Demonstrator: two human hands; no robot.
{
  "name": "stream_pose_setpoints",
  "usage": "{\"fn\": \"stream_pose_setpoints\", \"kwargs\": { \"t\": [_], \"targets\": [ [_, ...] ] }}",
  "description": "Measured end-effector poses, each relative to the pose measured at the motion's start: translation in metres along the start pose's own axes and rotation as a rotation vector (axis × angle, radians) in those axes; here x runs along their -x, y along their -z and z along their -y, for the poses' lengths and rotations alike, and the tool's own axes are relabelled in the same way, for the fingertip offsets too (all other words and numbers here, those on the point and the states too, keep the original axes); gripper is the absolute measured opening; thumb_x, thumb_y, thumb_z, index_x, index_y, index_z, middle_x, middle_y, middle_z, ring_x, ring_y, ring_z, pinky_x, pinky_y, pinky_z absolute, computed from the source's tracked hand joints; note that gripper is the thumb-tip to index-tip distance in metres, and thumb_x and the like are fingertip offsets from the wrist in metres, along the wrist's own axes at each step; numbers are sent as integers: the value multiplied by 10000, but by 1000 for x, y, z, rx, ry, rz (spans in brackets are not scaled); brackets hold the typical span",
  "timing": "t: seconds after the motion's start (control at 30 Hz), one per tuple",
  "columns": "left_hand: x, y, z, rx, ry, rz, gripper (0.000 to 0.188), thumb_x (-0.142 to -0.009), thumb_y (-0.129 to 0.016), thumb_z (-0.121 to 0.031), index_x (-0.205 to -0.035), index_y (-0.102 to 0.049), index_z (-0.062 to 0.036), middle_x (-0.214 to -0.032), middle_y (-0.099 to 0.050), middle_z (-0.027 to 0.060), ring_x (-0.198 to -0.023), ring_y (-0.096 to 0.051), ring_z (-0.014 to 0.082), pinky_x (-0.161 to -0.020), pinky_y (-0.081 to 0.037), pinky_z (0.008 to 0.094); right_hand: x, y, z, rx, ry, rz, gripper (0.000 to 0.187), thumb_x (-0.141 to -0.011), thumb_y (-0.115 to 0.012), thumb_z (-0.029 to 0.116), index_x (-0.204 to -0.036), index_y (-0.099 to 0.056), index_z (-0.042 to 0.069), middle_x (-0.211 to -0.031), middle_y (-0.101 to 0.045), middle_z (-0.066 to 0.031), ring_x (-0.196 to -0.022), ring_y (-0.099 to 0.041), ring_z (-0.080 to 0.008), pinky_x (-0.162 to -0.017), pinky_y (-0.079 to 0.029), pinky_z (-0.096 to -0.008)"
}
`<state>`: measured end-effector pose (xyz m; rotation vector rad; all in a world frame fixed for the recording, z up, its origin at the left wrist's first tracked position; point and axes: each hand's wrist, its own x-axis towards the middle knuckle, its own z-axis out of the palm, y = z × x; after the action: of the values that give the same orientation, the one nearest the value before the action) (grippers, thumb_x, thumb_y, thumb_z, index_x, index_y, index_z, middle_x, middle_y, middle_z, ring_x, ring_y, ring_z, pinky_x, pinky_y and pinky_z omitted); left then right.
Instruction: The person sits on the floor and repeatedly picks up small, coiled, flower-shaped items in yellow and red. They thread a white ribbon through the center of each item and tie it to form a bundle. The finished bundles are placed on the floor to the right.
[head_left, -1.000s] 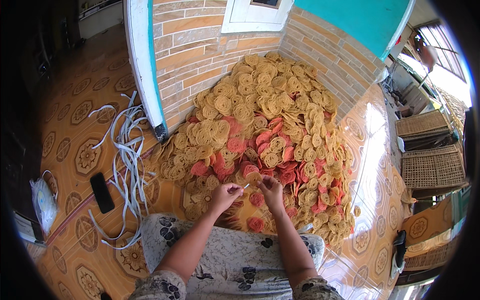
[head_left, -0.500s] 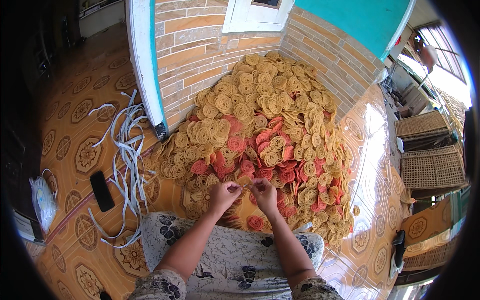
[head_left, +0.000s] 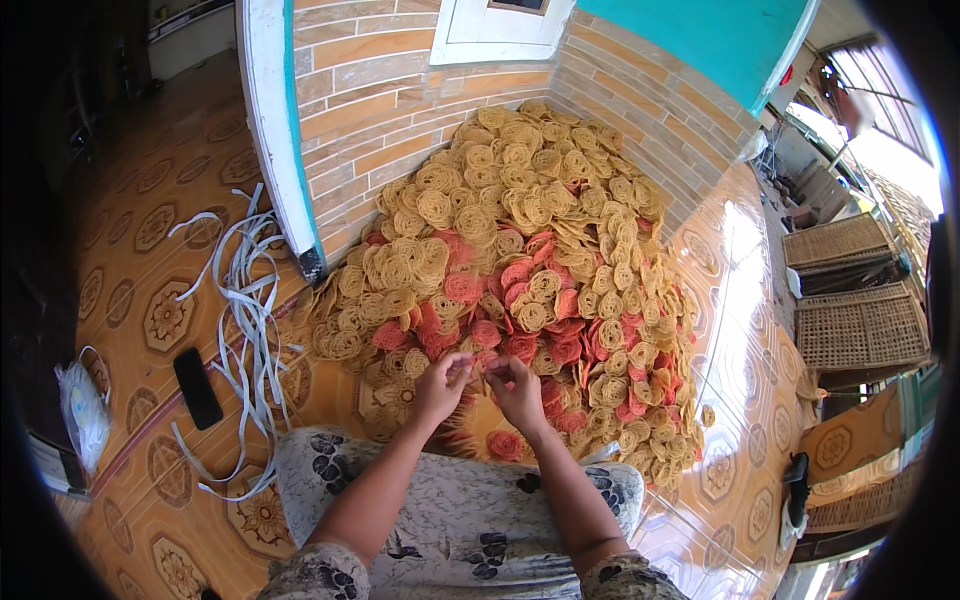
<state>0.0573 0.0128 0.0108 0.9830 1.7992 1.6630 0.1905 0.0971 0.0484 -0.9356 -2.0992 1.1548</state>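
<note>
My left hand (head_left: 443,388) and my right hand (head_left: 516,391) meet at the near edge of a big heap of dried, coiled lacy discs (head_left: 530,210). Both are closed, thumb against fingers, with the fingertips close together. A small reddish bit shows between them, against red discs behind, so I cannot make out what they pinch. Most discs in the heap are yellow; red discs (head_left: 565,348) are mixed through its middle and near side. One red disc (head_left: 504,445) lies by itself just below my right hand, near the patterned cloth (head_left: 440,500) over my lap.
White flat strips (head_left: 250,310) lie tangled on the tiled floor at left, beside a black phone (head_left: 198,388) and a clear plastic bag (head_left: 82,410). A brick-faced wall (head_left: 370,120) backs the heap. Woven racks (head_left: 860,325) stand at far right.
A yellowish piece that showed between my fingertips is no longer seen there; a reddish bit shows instead. My hands have shifted only slightly, and the whole view has moved a little.
</note>
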Motion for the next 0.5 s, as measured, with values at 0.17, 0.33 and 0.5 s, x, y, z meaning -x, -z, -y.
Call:
{"fn": "stream_pose_setpoints", "kwargs": {
  "t": [0.17,0.33,0.5],
  "targets": [
    [-1,6,-4,-372,-268,170,218,-875,-697,-272,-1005,-723,-99,-796,-712,101,-661,-664,238,-698,-508,343,0,-3,-4,-57,-52,-74,194,-851,-681,44,-1012,-577,17,-885,-702,-105,-856,-704,-209,-688,-510,-305],
    [-1,9,4,-322,-163,158,170,-855,-712,-297,-900,-760,-140,-657,-677,63,-561,-619,213,-594,-459,322,-4,23,-24,791,120,-134,302,-821,-656,73,-1117,-603,101,-995,-653,-105,-981,-597,-296,-895,-425,-410],
    [0,5,11,-208,-18,202,188,-858,-721,-304,-952,-761,-146,-696,-699,34,-568,-623,140,-581,-458,295,-4,49,-42,1088,226,-405,266,-793,-650,149,-1059,-652,147,-985,-615,-58,-968,-546,-285,-929,-378,-476]
  ]
}}
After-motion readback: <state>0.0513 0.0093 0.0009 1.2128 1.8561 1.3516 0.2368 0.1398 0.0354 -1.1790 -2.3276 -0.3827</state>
